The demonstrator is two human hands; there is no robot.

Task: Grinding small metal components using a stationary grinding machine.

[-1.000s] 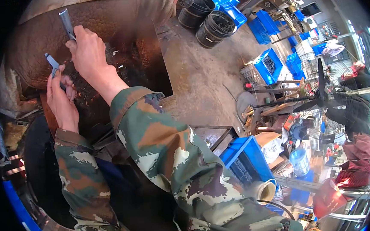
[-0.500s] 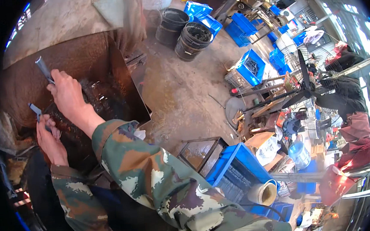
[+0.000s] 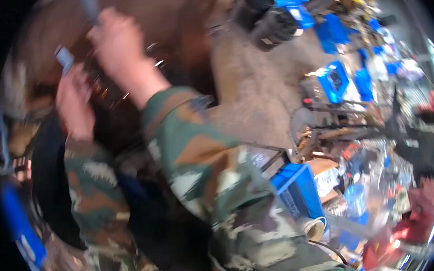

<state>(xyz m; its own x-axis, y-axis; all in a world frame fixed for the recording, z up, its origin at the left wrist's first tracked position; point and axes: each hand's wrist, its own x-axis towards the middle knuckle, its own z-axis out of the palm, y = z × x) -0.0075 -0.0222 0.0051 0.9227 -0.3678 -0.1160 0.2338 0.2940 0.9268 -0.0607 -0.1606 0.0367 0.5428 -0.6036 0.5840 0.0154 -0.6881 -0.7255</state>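
Observation:
My right hand (image 3: 122,46) is closed around a flat grey metal piece (image 3: 88,6), whose end sticks up past the fingers to the picture's top edge. Lower and to the left, my left hand (image 3: 75,102) pinches a smaller grey-blue metal piece (image 3: 64,58). A gap separates the two pieces. Both hands are over a dark, rust-brown metal trough (image 3: 190,41), where several bright glints show. Motion blur hides the exact kind of either piece and the trough's contents. Camouflage sleeves cover both forearms.
Two black buckets (image 3: 274,28) stand on the concrete floor (image 3: 253,82) beyond the trough. Blue crates (image 3: 293,185) and a cream bucket (image 3: 314,228) are at right, near a large black fan (image 3: 395,123). A blue object (image 3: 22,224) lies at the far left.
The view has swung and blurred, so both hands and the trough appear higher and further right. Each hand keeps its metal piece.

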